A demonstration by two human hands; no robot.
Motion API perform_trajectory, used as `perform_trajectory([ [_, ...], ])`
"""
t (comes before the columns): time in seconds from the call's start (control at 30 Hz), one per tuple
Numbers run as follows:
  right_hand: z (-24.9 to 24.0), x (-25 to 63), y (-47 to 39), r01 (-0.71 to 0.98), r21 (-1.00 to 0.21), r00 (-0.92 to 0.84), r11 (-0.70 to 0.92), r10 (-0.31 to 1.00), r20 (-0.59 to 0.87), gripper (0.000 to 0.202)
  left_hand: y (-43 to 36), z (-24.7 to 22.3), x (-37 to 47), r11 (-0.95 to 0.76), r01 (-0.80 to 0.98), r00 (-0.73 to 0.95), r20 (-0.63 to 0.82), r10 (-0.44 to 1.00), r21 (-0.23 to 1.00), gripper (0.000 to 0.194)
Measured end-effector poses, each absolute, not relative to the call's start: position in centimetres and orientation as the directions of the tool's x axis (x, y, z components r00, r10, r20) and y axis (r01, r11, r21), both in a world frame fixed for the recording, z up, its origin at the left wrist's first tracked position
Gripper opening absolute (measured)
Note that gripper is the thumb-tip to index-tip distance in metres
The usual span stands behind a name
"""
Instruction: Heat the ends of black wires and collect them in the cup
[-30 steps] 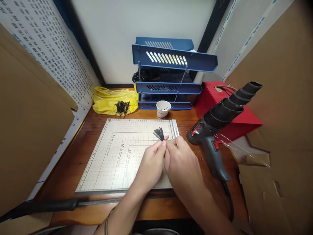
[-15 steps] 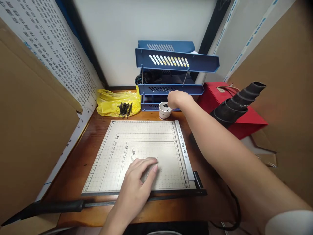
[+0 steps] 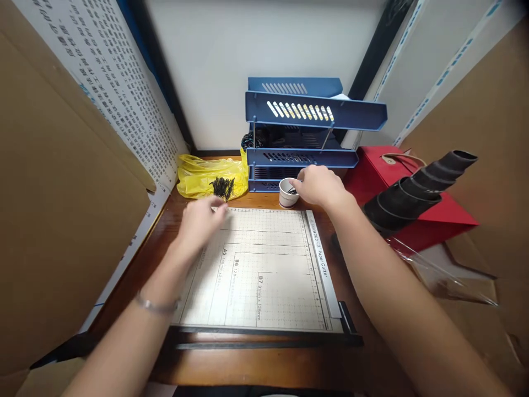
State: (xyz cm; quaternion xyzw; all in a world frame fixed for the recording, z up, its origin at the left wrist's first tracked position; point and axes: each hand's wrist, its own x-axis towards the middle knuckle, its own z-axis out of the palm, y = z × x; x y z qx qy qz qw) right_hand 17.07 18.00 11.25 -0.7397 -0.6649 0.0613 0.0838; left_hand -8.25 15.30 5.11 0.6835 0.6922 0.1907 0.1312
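Note:
My left hand (image 3: 201, 220), slightly blurred, hovers over the far left corner of the paper cutter board (image 3: 281, 264). Its fingers are curved and apart, with nothing visible in them, just short of a pile of thin black strips (image 3: 223, 187). That pile lies on a crumpled yellow plastic bag (image 3: 194, 168). At the small white paper cup (image 3: 288, 199), my right hand (image 3: 320, 186) is at the right side of the rim, thumb and fingers loosely spread. Some thin black pieces show inside the cup. Part of its rim is hidden by the hand.
Behind the cup stands a blue tiered tray rack (image 3: 301, 157). On the right are black stepped tubes (image 3: 405, 201) and a red box (image 3: 384, 165). Cardboard walls (image 3: 61, 182) flank the wooden desk (image 3: 219, 366); a whiteboard (image 3: 248, 44) closes the back.
My left hand has moved from the cutter board's middle, forward and left toward the black strips. My right hand remains at the cup, its fingers looser. The camera view has shifted slightly.

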Motion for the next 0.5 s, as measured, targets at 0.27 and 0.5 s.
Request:
perform_trajectory([
  [0.27, 7.5, 16.9, 6.1, 0.822, -0.563, 0.053, 0.088, 0.972, 0.230, 0.025, 27.0, 2.4, -10.1, 0.234, 0.943, -0.222, -0.077, 0.972, 0.238, 0.032],
  [0.5, 3.0, 18.7, -2.1, 0.628, -0.778, 0.186, -0.010, 0.973, 0.138, 0.030, 29.9, 0.4, -9.3, 0.248, 0.955, -0.233, -0.107, 0.967, 0.163, 0.037],
])
